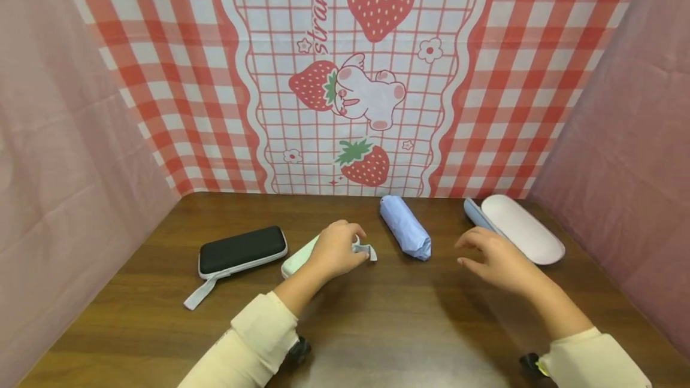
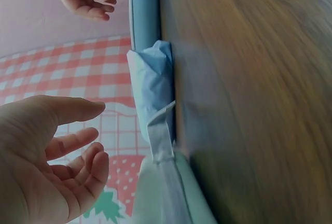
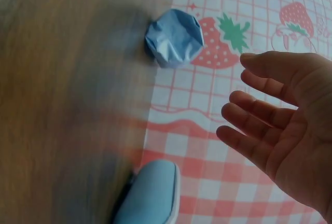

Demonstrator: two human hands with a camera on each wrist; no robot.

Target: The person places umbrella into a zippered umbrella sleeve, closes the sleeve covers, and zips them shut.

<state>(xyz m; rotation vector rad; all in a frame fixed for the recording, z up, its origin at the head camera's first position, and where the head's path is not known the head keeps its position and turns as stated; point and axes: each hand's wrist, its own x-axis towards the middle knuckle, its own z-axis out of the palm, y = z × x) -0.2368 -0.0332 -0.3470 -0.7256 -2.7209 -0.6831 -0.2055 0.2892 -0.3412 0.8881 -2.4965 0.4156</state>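
Note:
My left hand (image 1: pixel 335 248) hovers over a pale green zip case (image 1: pixel 299 260) with a grey wrist strap (image 1: pixel 366 250). In the left wrist view its fingers are loosely bent and hold nothing; the green case (image 2: pixel 150 193) lies beside them. My right hand (image 1: pixel 498 259), fingers relaxed and holding nothing, is above the table by a light blue hard case (image 1: pixel 478 214). A pale pinkish oval piece (image 1: pixel 523 229) lies against that case; whether they are joined I cannot tell. Between the hands lies a wrinkled blue cylindrical bundle (image 1: pixel 404 226), also seen in the right wrist view.
On the left of the brown wooden table (image 1: pixel 372 328) lies a black zip case (image 1: pixel 242 250) with a grey strap (image 1: pixel 199 294). A red checked strawberry cloth (image 1: pixel 205 76) hangs along the back edge. Pink curtains (image 1: pixel 70 136) close off both sides.

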